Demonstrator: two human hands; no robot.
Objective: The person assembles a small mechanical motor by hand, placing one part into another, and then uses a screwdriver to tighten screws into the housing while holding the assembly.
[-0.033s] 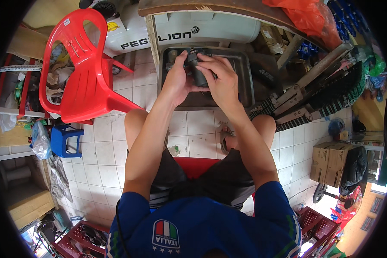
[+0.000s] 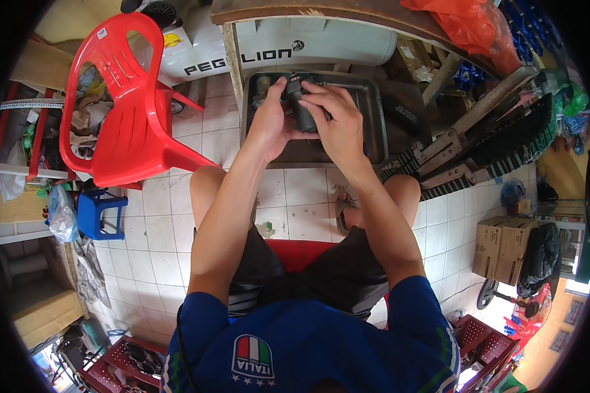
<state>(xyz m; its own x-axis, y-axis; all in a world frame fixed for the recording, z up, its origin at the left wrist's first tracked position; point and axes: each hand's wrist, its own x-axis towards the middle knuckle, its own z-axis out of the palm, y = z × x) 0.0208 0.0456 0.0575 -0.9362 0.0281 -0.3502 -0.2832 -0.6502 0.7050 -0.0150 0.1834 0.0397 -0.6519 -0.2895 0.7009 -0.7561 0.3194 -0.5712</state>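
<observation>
A dark cylindrical metal part (image 2: 305, 120) with a blocky fitting at its far end is held over a black metal tray (image 2: 382, 124). My left hand (image 2: 272, 121) wraps it from the left, thumb up along its side and fingers passing underneath. From the right, my right hand (image 2: 339, 121) has its fingers bent and closed against the part near the fitting. What the right fingertips grip exactly is partly hidden. Behind my left hand, other metal pieces (image 2: 263, 85) lie in the tray's left side.
At left stand a red plastic chair (image 2: 121, 131) and a blue stool (image 2: 101, 215). A large grey tank (image 2: 341, 42) lies beyond the tray, under a wooden bench (image 2: 347, 12). Long metal parts with black bristle-like strips (image 2: 478, 147) lean at right; cardboard boxes (image 2: 501, 249) stand nearer.
</observation>
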